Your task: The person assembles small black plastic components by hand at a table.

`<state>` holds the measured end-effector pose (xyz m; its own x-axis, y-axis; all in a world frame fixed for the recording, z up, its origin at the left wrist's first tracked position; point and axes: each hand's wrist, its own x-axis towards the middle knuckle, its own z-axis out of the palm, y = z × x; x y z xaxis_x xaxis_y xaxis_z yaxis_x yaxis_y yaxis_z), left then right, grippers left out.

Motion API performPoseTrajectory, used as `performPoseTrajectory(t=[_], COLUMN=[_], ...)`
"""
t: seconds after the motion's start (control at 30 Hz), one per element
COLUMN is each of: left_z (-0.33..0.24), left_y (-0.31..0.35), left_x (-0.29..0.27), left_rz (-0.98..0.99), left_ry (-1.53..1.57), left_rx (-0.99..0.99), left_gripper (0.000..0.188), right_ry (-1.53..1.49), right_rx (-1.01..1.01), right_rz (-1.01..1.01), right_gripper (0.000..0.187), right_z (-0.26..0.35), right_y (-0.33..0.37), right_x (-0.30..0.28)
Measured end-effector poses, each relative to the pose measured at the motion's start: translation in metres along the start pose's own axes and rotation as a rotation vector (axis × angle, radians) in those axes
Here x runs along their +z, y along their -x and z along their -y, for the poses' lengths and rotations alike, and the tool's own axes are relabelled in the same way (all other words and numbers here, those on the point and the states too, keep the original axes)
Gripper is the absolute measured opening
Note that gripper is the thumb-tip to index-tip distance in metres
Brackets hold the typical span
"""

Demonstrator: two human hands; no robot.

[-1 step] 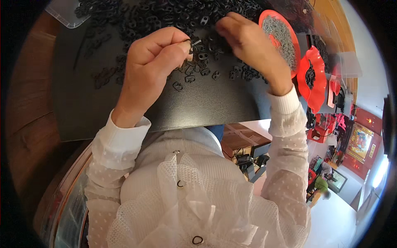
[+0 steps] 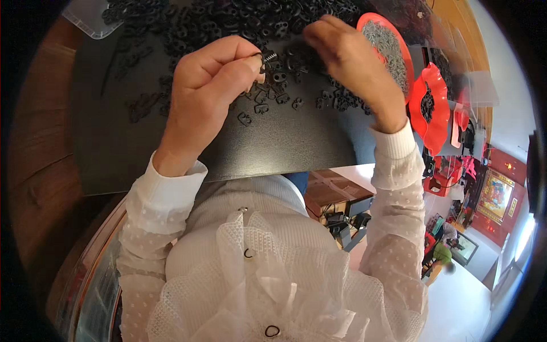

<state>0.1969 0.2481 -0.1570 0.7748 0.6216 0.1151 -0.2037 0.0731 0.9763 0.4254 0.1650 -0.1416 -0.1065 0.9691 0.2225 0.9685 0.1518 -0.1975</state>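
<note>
Between the thumb and fingers of my left hand (image 2: 208,88), closed in a pinch, is a small black plastic cord-lock part, mostly hidden by the fingers. A metal spring (image 2: 270,57) sticks out from its right side. My right hand (image 2: 359,65) hovers over the right part of the table, near the red plate of springs. Its fingers are bent and smeared by motion, so whether they hold anything is unclear. Several loose black cord-lock pieces (image 2: 261,108) lie just below and right of my left hand.
A large heap of black plastic pieces (image 2: 222,23) covers the far side of the black table (image 2: 273,142). At the right stand a red plate (image 2: 365,18) of metal springs and a wavy red bowl (image 2: 437,128) with small black parts. A clear plastic container (image 2: 94,25) sits far left.
My right hand has shifted slightly right and toward me. My left hand keeps its pinch on the cord-lock part in nearly the same place.
</note>
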Motion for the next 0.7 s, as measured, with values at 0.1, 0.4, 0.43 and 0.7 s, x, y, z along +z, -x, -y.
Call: performPoseTrajectory(t=[0.1,0.4,0.43,0.7], left_z=[0.002,0.01,0.01,0.007], left_y=[-0.002,-0.001,-0.001,0.004], left_x=[0.004,0.005,0.005,0.007], left_rz=[-0.096,-0.103,-0.099,-0.101], left_ry=[0.064,0.074,0.071,0.054], left_rx=[-0.031,-0.01,-0.022,-0.017], left_gripper=[0.013,0.014,0.014,0.014], right_ry=[0.006,0.003,0.042,-0.052], right_rx=[0.007,0.014,0.015,0.065], right_rz=[-0.026,0.077,0.082,0.063], right_gripper=[0.01,0.014,0.015,0.017], right_z=[-0.005,0.013,0.01,0.004], right_y=[0.003,0.004,0.002,0.006], right_x=[-0.009,0.005,0.006,0.007])
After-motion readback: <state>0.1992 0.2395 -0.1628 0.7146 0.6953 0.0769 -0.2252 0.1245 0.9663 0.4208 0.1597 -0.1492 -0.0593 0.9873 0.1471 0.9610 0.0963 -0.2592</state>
